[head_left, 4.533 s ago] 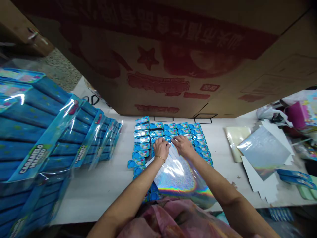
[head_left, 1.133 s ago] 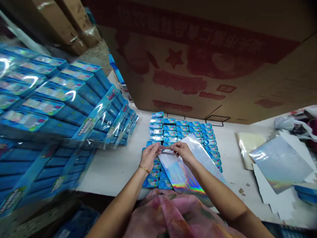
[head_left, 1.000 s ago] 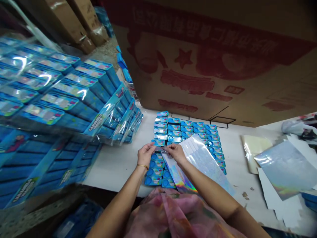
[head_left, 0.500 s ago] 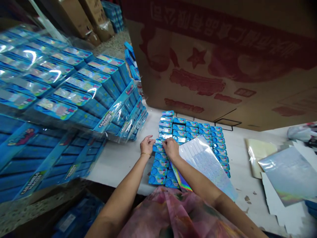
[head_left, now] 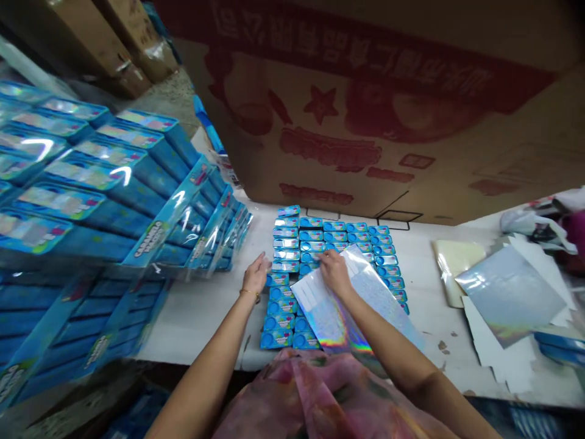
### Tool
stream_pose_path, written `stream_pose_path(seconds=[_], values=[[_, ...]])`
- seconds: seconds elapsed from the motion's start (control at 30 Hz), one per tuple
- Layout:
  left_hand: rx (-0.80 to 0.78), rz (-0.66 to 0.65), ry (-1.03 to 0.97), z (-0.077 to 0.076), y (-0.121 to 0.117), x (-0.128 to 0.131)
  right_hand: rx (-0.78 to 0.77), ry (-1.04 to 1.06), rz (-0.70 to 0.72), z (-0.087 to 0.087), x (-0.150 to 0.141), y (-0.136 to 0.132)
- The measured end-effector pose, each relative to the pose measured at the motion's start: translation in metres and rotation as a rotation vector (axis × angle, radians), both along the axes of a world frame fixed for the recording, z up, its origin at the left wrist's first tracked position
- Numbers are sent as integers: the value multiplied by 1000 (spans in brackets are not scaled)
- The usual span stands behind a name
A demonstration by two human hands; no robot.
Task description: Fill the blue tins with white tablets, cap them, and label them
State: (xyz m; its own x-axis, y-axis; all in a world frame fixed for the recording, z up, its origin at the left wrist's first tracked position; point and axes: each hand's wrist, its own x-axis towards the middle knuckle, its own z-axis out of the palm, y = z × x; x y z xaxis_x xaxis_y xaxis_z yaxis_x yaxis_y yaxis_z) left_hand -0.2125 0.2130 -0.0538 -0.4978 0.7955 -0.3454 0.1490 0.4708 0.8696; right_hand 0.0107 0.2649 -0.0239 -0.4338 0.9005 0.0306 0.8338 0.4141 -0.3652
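Small blue candy boxes (head_left: 280, 322) lie in columns on the white table in front of me. Several in the left column carry a shiny silver strip (head_left: 286, 266). My left hand (head_left: 256, 275) is beside that column, fingers stretched out and holding nothing. A holographic silver sticker sheet (head_left: 365, 299) lies slanted over the right-hand columns and hides part of them. At its upper edge, my right hand (head_left: 335, 271) has its fingers curled together; whatever they pinch is hidden. The right forearm crosses over the sheet.
Stacked, clear-wrapped packs of blue candy boxes (head_left: 137, 201) stand high on the left. A large printed cardboard carton (head_left: 384, 140) closes off the far side. On the right lie a cream packet (head_left: 450, 286), a silver sheet (head_left: 509, 292) over white backing papers (head_left: 498, 360), and a plastic bag (head_left: 525, 225).
A silver strip now lies on another left-column box, where both hands were half a second ago. My left hand has drawn off leftward; my right has moved to the sheet's upper edge.
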Motion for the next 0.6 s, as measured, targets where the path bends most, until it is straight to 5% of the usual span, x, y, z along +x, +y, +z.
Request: stream_pose_path(seconds=[0.1, 0.2, 0.3, 0.4, 0.6], values=[[106, -95, 220, 18, 8, 26, 73, 39, -159, 5, 59, 22], [250, -464, 331, 28, 22, 75, 87, -10, -112, 8, 93, 41], [225, -740, 485, 27, 35, 123, 64, -106, 2, 5, 98, 52], [127, -814, 646, 20, 41, 148, 62, -240, 119, 0, 96, 54], [102, -790, 715, 12, 34, 152, 78, -213, 236, -11, 114, 42]])
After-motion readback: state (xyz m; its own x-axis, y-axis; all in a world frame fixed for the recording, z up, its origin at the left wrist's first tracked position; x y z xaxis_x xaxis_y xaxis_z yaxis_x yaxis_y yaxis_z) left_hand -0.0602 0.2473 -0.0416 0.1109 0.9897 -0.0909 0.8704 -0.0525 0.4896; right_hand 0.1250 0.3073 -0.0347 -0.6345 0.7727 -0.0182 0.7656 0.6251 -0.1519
